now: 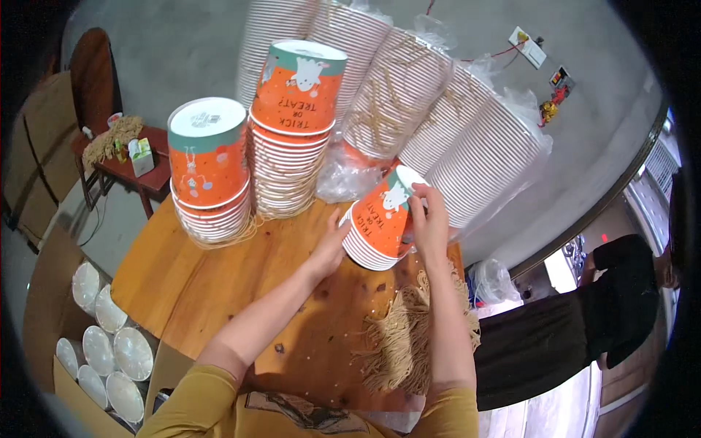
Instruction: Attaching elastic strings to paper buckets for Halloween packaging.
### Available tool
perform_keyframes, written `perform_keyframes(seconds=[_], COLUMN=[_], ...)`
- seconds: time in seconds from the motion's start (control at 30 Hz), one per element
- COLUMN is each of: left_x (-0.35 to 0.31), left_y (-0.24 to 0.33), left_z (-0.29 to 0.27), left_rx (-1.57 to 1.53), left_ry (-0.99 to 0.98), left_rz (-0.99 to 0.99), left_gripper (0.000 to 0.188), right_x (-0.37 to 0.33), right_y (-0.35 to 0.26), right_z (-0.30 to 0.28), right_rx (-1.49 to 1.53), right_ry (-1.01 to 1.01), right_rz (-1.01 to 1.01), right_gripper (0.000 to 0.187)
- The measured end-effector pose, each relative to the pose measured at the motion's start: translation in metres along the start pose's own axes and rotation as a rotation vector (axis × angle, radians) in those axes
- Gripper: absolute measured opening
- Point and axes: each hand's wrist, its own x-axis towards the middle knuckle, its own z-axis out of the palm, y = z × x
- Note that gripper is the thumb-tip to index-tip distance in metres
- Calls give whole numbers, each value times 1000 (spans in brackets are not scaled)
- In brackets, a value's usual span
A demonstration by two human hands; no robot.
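Observation:
Between my two hands is a short stack of orange paper buckets (374, 226), upside down and tilted, with a green band, a white cartoon figure and white rims. My left hand (332, 247) closes against the rims at its left side. On the upper right, my right hand (429, 213) grips the top bucket near its base. Behind them stand two upside-down bucket stacks: a shorter one (208, 164) at the left and a taller one (296, 109) beside it, both with beige cord hanging round the lower rims. A bundle of beige cord (398, 332) lies under my right forearm.
Tall plastic-wrapped bucket stacks (467, 146) line the back of the wooden table (277, 314). An open cardboard box (44, 292) holding several buckets stands at the lower left. Beyond is a small red table (120, 171) with cord. At the right is a person in black (621, 299).

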Motion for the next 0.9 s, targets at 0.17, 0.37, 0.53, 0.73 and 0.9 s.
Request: perform_keyframes(seconds=[0.17,0.37,0.53,0.73,0.9], left_x=[15,33,53,75,41], left_y=[-19,-10,-22,-28,14], left_z=[7,10,2,-14,1], left_rx=[-84,71,114,166,659], left_ry=[51,25,67,35,106], left_rz=[83,158,162,138,360], left_gripper=[60,53,50,39,61], right_x=[0,14,19,28,-20], right_y=[10,-5,-9,-39,-68], right_z=[-2,-17,-33,-129,-145], right_rx=[29,-49,-90,169,617], right_ry=[36,39,108,380,556], right_rz=[-79,-138,-119,22,217], right_gripper=[10,10,13,17,15])
